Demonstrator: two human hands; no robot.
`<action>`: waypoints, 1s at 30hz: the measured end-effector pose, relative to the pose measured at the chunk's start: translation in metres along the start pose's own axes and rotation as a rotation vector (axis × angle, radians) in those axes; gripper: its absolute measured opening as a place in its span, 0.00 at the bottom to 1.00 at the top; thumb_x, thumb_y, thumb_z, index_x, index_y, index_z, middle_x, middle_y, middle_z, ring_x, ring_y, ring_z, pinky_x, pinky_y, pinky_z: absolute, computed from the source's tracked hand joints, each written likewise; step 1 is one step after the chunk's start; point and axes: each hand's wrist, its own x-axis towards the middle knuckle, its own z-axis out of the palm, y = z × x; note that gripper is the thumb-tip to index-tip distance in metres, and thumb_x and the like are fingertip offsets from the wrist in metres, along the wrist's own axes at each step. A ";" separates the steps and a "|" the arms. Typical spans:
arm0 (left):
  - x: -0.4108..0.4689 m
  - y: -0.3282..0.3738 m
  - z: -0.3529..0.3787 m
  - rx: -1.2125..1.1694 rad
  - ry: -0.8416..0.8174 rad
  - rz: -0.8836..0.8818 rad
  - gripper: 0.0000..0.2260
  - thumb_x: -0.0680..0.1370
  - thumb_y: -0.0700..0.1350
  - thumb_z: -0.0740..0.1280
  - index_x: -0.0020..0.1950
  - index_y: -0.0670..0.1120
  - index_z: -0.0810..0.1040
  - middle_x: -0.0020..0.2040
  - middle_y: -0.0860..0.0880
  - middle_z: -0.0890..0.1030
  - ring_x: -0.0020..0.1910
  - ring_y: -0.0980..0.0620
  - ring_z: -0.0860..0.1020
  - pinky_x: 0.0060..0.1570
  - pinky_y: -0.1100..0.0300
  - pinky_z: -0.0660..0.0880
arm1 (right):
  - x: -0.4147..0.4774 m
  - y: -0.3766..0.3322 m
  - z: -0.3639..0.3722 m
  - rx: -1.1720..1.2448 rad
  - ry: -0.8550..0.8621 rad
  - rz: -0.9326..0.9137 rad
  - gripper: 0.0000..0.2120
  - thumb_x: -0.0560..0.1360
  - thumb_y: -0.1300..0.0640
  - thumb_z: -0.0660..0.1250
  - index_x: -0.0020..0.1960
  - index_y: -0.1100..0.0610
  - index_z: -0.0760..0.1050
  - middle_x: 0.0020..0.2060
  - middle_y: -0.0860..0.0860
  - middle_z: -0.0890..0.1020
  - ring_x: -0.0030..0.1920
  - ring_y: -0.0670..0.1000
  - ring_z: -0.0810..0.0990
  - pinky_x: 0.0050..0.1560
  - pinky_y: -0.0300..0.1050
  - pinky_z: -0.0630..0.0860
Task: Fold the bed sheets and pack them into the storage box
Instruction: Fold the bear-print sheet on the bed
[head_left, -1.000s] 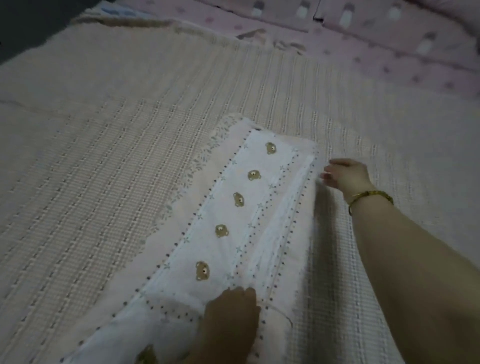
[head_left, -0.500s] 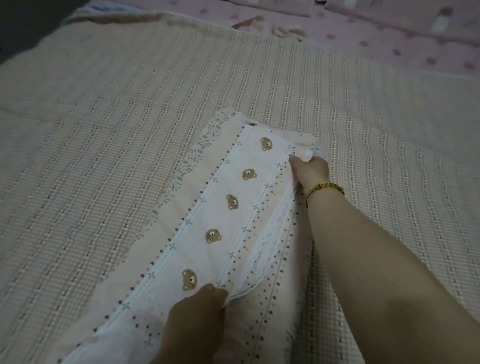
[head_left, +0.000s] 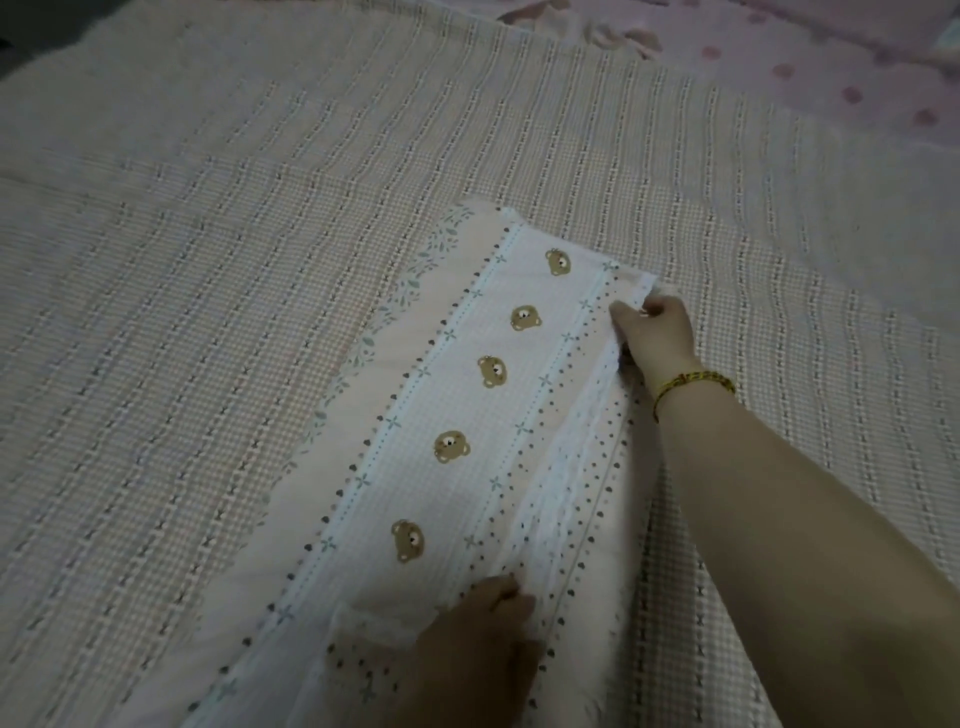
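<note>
Checked bedspread carries the folded sheet, a long strip. Right hand pinches its far right corner. Left hand grips the near fold, fingers curled.

folded sheet on bedspread

Pinched in my right grip and under my left grip, the bed sheet is soft matt cloth, smooth and printed. Between the two grips runs a lace strip, white and openwork, seemingly rougher, though the view is soft. All round both grips the bed cover is coarser woven cloth, ribbed and matt. Behind the right grip, the bracelet looks like braided thread with a golden sheen.
</note>
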 end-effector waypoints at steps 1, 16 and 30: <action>-0.006 -0.002 -0.001 0.001 0.001 0.005 0.20 0.81 0.54 0.53 0.73 0.58 0.59 0.75 0.62 0.51 0.73 0.62 0.56 0.69 0.67 0.57 | -0.008 0.004 0.001 0.072 -0.022 0.019 0.22 0.77 0.55 0.62 0.67 0.60 0.61 0.53 0.54 0.72 0.47 0.49 0.73 0.42 0.34 0.72; -0.110 -0.086 0.006 -0.172 0.301 -0.272 0.49 0.60 0.71 0.62 0.75 0.51 0.54 0.70 0.51 0.69 0.65 0.52 0.71 0.60 0.62 0.67 | -0.228 0.069 -0.005 -0.105 -0.436 0.017 0.29 0.76 0.56 0.65 0.72 0.57 0.55 0.53 0.50 0.71 0.53 0.49 0.70 0.50 0.37 0.67; -0.129 -0.084 0.061 0.157 0.187 0.568 0.13 0.75 0.46 0.64 0.58 0.49 0.81 0.60 0.53 0.79 0.59 0.56 0.76 0.62 0.66 0.68 | -0.376 0.137 0.003 0.219 0.059 0.260 0.11 0.78 0.59 0.60 0.38 0.55 0.74 0.38 0.53 0.81 0.46 0.56 0.78 0.44 0.35 0.75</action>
